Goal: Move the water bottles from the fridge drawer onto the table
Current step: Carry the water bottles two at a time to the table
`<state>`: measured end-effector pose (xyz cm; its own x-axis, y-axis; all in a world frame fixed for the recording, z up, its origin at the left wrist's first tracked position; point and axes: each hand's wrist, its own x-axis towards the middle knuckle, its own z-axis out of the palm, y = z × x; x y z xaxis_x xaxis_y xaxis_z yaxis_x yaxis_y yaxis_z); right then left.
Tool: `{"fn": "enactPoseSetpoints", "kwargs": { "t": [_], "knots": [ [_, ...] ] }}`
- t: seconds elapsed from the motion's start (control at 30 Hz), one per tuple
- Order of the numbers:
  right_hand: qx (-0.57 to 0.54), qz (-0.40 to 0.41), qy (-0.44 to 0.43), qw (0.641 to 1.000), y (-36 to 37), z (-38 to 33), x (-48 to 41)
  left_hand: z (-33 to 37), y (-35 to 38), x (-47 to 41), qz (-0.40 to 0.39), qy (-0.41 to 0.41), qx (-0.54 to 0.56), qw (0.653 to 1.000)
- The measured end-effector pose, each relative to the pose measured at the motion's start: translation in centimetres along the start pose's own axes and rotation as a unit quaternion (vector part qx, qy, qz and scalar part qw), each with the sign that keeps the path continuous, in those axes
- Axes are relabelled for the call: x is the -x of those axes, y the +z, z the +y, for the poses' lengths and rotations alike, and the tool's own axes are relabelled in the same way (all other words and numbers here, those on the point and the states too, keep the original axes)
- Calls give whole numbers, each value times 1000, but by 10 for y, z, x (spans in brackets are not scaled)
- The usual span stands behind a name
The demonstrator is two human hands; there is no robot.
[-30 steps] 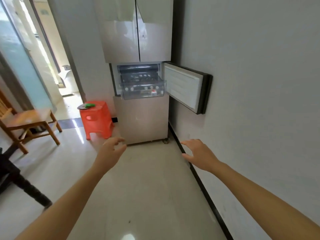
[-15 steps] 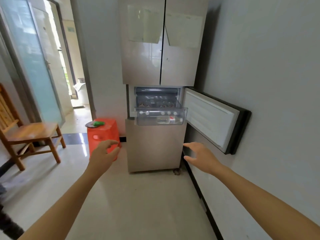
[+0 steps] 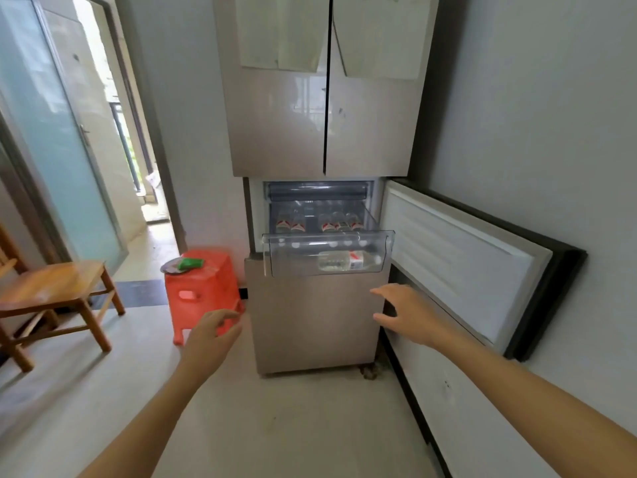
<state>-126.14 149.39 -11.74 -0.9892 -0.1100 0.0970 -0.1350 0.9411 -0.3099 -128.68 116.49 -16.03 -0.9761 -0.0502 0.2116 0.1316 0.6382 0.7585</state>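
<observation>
Fridge (image 3: 324, 132): tall, beige, set against the right-hand wall. Both upper doors are closed, with paper sheets (image 3: 279, 32) stuck on them. The middle compartment is open, and its door (image 3: 458, 270) is swung fully out to the right, close to the wall.

Wooden chair (image 3: 51, 291): on the floor at the left, well apart from the fridge.

Red plastic stool (image 3: 203, 291): just beside the fridge's lower left corner. It carries a small dish (image 3: 169, 267) with a green item (image 3: 189, 262) on it.

Clear drawer (image 3: 327, 250): pulled forward out of the open compartment, front panel transparent.

Left hand (image 3: 210, 336): extended, low, in front of the stool and left of the fridge base. Its fingers (image 3: 224, 313) are loosely curled and hold nothing.

Right hand (image 3: 406, 312): extended below the drawer's right corner, between the fridge front and the open door. Its fingers (image 3: 382, 291) are apart and touch nothing.

Water bottles (image 3: 324, 222): a row stands upright at the back of the drawer, red-and-white labels showing. The exact count cannot be told. One further bottle (image 3: 348, 261) lies on its side at the drawer front, seen through the clear panel. All are in the drawer, and neither hand touches any of them.
</observation>
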Motion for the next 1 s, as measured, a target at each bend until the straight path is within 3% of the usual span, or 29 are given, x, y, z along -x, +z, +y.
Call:
{"fn": "enactPoseSetpoints", "kwargs": {
  "t": [0.23, 0.47, 0.67, 0.8, 1.0],
  "knots": [
    [-62, 66, -5, 996, -40, 38, -142, 39, 5, -126, 86, 13, 24, 996],
    [-69, 6, -7, 998, -2, 64, -245, 7, 57, -208, 41, -8, 5, 999],
    [-67, 15, 6, 998, 9, 72, -338, 6, 70, -314, 32, 64, 12, 997],
    [-41, 21, 16, 999, 3, 78, -399, 11, 88, -392, -10, 90, 34, 995],
    [-42, 10, 53, 998, 16, 93, -444, 8, 135, -464, -140, 90, 14, 986]
  ]
}}
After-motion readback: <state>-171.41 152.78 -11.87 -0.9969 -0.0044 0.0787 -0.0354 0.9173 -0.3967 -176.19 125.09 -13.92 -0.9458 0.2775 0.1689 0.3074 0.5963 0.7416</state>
